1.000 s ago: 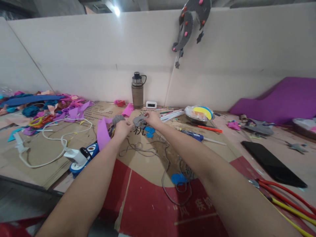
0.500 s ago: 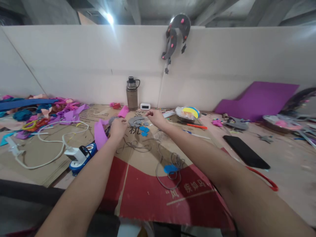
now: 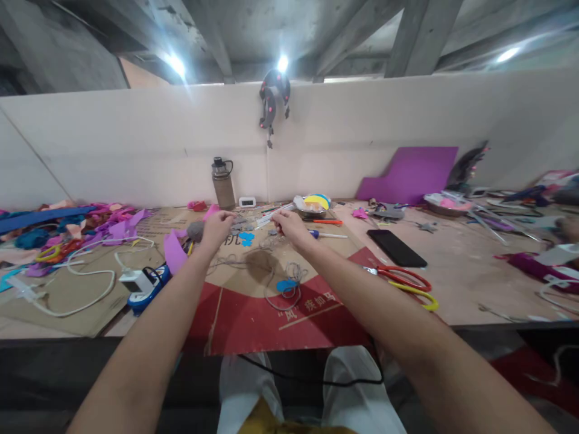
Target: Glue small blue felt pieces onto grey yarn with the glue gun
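Grey felt pieces (image 3: 239,226) flat on the cardboard (image 3: 235,325), between the two hands. Left hand (image 3: 217,225): fingers curled, tips at the felt's edge; cannot tell whether pinching it. Right hand (image 3: 289,225): knuckles up, fingers bent down beside the felt, grip hidden. Grey cord (image 3: 275,278) looped just nearer, blue felt flower (image 3: 246,239) alongside. Bottle (image 3: 223,184) behind, at the wall. Phone (image 3: 396,248) and red scissors (image 3: 404,278) off right.

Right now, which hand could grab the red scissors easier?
Probably the right hand. The red scissors lie just to the right of that arm. The left hand is on the far side and would have to cross over the right arm.
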Motion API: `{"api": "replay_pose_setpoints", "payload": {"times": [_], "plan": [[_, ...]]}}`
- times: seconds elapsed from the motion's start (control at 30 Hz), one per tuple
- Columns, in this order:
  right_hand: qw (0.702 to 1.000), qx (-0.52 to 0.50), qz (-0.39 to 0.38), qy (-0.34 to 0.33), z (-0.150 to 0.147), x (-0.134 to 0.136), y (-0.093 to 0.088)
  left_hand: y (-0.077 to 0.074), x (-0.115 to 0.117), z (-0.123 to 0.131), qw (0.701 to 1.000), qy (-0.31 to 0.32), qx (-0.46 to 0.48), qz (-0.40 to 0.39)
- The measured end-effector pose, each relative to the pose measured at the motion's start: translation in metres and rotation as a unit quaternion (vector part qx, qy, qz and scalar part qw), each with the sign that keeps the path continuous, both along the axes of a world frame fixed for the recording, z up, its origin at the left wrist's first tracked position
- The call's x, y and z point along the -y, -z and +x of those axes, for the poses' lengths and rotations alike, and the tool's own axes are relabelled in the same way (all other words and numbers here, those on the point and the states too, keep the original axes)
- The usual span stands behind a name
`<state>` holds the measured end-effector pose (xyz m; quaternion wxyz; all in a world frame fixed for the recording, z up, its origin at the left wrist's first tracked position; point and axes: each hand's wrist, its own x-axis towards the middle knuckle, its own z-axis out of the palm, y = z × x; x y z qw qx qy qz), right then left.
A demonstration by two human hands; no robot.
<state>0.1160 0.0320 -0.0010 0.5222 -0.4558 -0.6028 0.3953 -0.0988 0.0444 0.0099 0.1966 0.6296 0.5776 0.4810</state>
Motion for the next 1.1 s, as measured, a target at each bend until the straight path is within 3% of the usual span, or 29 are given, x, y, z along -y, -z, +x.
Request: {"api": "replay_pose_setpoints", "payload": {"times": [0.07, 0.13, 0.3, 0.43, 0.63, 1.1], "plan": [[1.0, -0.005, 0.009, 0.008, -0.001, 0.007, 0.005, -0.007, 0.008, 0.025, 0.995, 0.067, 0.07, -0.038], [1.0, -0.004, 0.025, 0.019, -0.002, 0.014, 0.013, -0.008, 0.016, 0.049, 0.991, 0.087, 0.09, -0.046], [0.996, 0.013, 0.072, 0.06, 0.004, 0.025, 0.035, 0.012, 0.03, 0.089, 0.977, 0.17, 0.106, -0.075], [0.995, 0.006, 0.09, 0.039, 0.01, 0.024, 0.041, 0.025, 0.03, 0.085, 0.959, 0.231, 0.154, -0.064], [0.992, -0.048, 0.109, -0.049, 0.014, 0.02, 0.031, 0.029, 0.023, 0.072, 0.945, 0.271, 0.171, -0.069], [0.98, 0.129, 0.142, -0.055, 0.029, 0.03, 0.018, 0.032, 0.029, 0.075, 0.915, 0.309, 0.22, -0.137]]}}
